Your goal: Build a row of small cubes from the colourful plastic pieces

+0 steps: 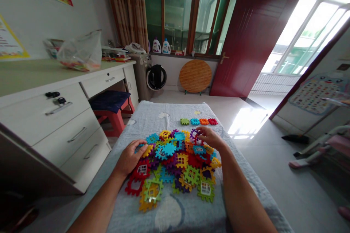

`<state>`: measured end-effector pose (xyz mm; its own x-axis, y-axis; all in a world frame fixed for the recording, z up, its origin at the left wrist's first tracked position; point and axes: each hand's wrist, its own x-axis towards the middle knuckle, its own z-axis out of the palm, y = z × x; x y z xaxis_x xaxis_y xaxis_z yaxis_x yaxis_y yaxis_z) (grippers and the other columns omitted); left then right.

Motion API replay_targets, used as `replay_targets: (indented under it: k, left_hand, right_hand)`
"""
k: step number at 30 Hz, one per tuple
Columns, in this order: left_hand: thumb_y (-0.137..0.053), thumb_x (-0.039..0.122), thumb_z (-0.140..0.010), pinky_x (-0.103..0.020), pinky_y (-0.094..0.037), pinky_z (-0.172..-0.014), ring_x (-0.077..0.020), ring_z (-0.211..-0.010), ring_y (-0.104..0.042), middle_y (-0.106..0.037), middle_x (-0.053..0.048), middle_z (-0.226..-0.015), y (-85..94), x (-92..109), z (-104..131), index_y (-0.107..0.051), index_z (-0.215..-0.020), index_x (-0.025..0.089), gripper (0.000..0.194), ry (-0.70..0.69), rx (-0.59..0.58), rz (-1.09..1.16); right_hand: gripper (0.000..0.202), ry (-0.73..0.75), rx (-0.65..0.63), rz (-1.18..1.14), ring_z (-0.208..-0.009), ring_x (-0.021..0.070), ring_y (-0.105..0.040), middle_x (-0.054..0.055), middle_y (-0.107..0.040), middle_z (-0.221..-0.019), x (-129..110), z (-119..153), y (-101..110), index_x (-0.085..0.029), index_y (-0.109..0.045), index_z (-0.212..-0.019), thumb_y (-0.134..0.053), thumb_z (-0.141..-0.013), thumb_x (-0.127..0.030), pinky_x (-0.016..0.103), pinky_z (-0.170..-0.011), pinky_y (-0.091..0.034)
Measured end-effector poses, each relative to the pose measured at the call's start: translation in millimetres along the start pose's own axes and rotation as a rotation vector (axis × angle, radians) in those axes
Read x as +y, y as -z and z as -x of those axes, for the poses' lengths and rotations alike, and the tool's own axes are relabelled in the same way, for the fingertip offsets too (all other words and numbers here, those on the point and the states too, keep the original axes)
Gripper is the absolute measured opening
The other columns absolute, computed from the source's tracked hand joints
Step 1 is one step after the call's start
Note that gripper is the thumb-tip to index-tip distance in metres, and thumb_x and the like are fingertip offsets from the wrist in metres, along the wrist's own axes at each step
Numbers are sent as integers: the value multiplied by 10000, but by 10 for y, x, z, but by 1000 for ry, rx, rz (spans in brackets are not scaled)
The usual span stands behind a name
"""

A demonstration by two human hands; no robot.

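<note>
A heap of toothed plastic building tiles (182,160) in several colours lies on the cloth-covered table. My left hand (130,157) rests on the heap's left edge, thumb and fingers apart, around a blue tile (139,148) and beside a yellow tile (147,151). At the far right side of the heap, my right hand (210,137) has its fingers closed on a purple tile (194,134); its fingertips are partly hidden. Beyond the heap, a green tile (184,121), a blue tile (195,121), an orange tile (203,121) and a red tile (212,121) form a row.
A grey-blue patterned cloth (166,214) covers the table. To the left stand a white desk (54,116) with a plastic bag (82,52) on it and a red stool (116,120). A washing machine (142,76) and a round wooden tabletop (195,75) are at the back.
</note>
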<state>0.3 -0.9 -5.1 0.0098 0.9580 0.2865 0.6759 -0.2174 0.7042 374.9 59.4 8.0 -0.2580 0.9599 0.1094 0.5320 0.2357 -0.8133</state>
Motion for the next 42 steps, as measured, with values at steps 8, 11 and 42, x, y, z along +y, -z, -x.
replay_targets:
  k: [8, 11, 42]
  left_hand:
    - [-465, 497, -806, -350, -416, -968, -218, -1026, -584, -660, -54, -1041, 3, 9, -2, -633, -934, 204, 361, -4, -18, 5]
    - [-466, 491, -809, -352, -420, -961, -218, -1024, -582, -659, -54, -1041, 5, 26, 2, -632, -931, 206, 352, 5, -20, 5]
    - [-490, 452, -805, -312, -435, -918, -207, -992, -591, -660, -39, -998, 29, 51, 13, -637, -910, 196, 314, -13, 19, 25]
  right_hand:
    - [270, -115, 5, 75, -562, 108, -544, -14, -613, -644, -44, 9, -33, -145, -613, -971, -491, -735, -192, 231, -553, -422]
    - [218, -90, 92, 300, -725, 166, -590, 47, -661, -793, -153, 31, -22, -152, -654, -903, -533, -736, -223, 309, -698, -449]
    - [485, 310, -143, 577, -966, 205, -498, 69, -561, -1059, -980, 35, -716, -209, -559, -1146, -645, -669, -230, 313, -850, -363]
